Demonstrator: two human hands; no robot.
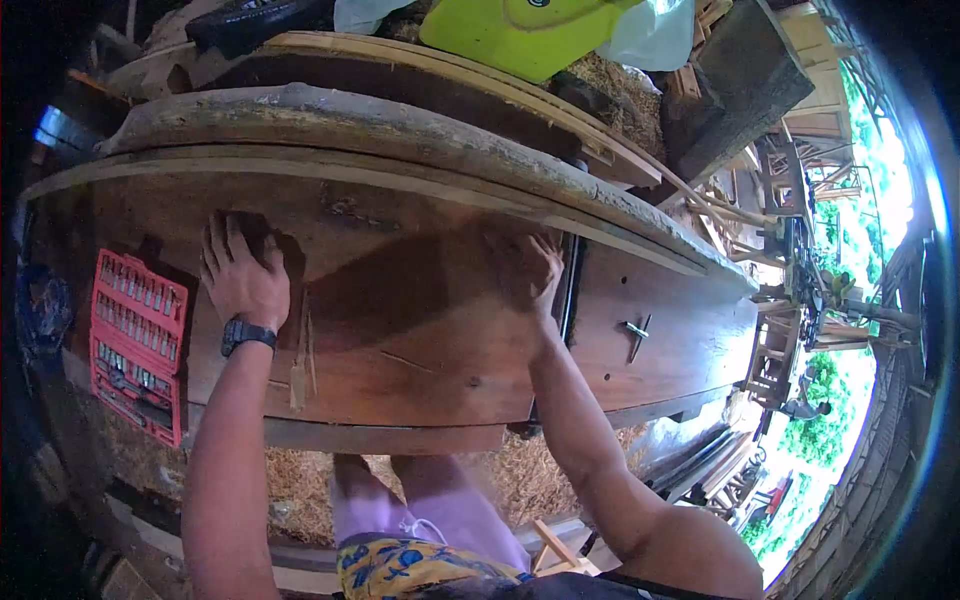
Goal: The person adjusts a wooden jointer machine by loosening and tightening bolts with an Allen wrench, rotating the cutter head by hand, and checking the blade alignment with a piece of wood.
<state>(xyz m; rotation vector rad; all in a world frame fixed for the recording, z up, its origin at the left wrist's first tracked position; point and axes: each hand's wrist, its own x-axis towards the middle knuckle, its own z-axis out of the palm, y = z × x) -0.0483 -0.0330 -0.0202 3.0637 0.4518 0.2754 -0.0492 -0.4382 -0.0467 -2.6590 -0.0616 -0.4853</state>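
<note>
My left hand (247, 285) lies palm down on the brown wooden board (430, 375), its fingers spread and nothing in them. A dark watch is strapped round that wrist. To its left is an open red socket set case (137, 345) holding rows of metal sockets. My right hand (541, 268) rests near the board's right part, beside a black metal bar (571, 300) that crosses the wood. Its fingers are slightly bent and partly in shadow; I make out nothing held in them. Farther right, a T-shaped metal tool (637, 335) stands on the wood.
A rough-edged plank (330, 118) runs along the far side of the board. Beyond it are a lime-green container (520, 35) and a thick timber beam (740, 90). Thin wood strips (302, 350) lie by my left hand. Wood shavings (300, 490) cover the floor.
</note>
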